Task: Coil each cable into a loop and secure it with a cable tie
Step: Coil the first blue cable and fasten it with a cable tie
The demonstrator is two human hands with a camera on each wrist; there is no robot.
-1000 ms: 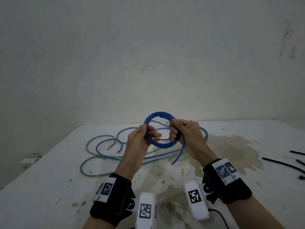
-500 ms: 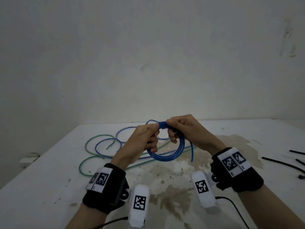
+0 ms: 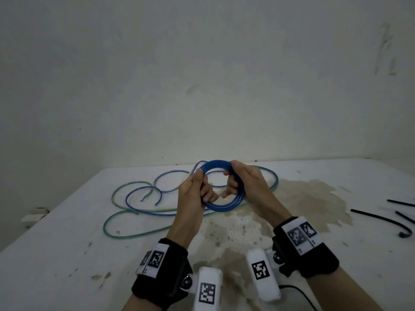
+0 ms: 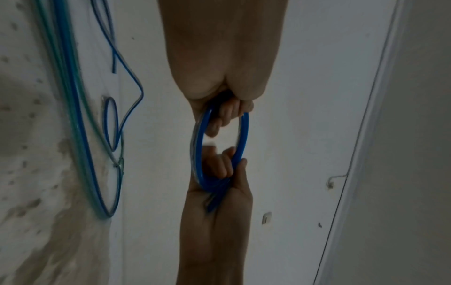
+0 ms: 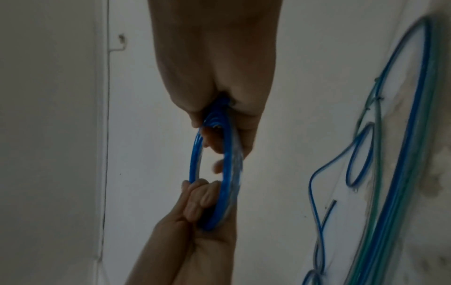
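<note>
Blue cable coil (image 3: pixel 226 204) held up above the stained white table (image 3: pixel 67 254), gripped on its left side by the left hand (image 3: pixel 195 194) with fingers curled through the loop, and on its right side by the right hand (image 3: pixel 247 187), thumb on top and fingers curled through. Behind, loose blue cable (image 3: pixel 143 194) and green cable (image 3: pixel 116 230) sprawled on the table; far right, black cable ties (image 3: pixel 381 221) lying well apart from the hands.

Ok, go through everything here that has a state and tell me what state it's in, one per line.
blue cable coil: wound into a loop, held above the table, no tie on it
left hand: grips the coil's left side
right hand: grips the coil's right side
loose blue and green cables: uncoiled on the table
black cable ties: lying unused at right
</note>
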